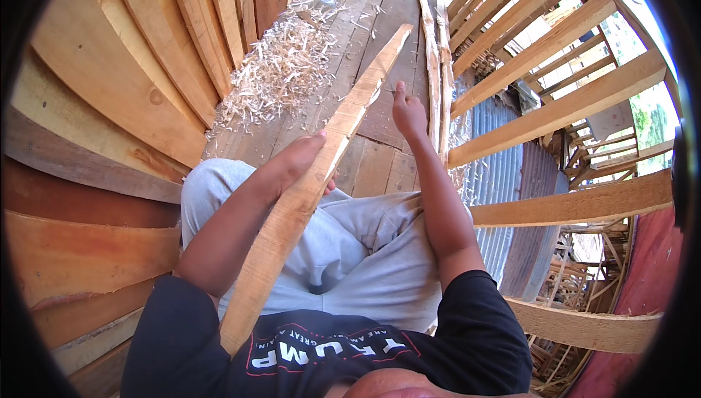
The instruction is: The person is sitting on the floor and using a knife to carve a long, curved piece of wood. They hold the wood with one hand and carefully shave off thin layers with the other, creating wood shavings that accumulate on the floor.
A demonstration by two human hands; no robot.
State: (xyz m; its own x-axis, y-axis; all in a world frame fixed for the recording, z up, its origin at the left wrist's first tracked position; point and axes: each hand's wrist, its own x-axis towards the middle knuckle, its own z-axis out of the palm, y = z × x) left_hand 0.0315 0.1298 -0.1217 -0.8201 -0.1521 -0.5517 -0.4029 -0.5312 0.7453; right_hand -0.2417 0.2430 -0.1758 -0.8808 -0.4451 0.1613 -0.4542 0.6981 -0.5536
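A long, pale wooden board (292, 204) slants from my chest up and away to the right, narrowing at its far end. Rough, freshly cut patches show along its right edge. My left hand (298, 158) is closed around the board's middle, with fingertips showing at its right side. Just right of the board's far half is my right hand (410, 115), apart from it. Its fingers are curled in and its thumb points up; whatever they hold, if anything, is hidden. My legs in grey trousers (365, 252) are folded beneath the board.
Curled wood shavings (281, 66) are heaped on the plank floor (372, 14). Upright boards (109, 55) line the left side. At right, a long rough strip of wood (431, 62) lies beside wooden rails (558, 117), with corrugated metal sheets (504, 179) below.
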